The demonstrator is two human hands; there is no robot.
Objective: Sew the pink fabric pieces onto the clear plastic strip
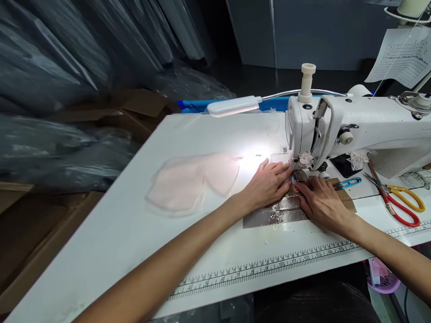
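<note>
A white sewing machine (373,130) stands on the right of the table, its presser foot (299,176) between my two hands. My left hand (269,181) lies flat just left of the foot, fingers stretched toward it. My right hand (319,204) is bent close on the other side, fingertips beside the foot; whatever they press or pinch is too small to make out. Under both hands is a shiny taped plate (259,219) with white lint. Pale pink sheer fabric pieces (182,186) rest on the table, left of my left hand.
Red-handled scissors (400,211), yellow-handled scissors (409,197) and blue thread snips (350,183) lie at right. A lit lamp (233,106) hangs over the table. A printed ruler (269,267) runs along the front edge. Cardboard boxes (50,242) and plastic-wrapped bundles (54,49) stand left.
</note>
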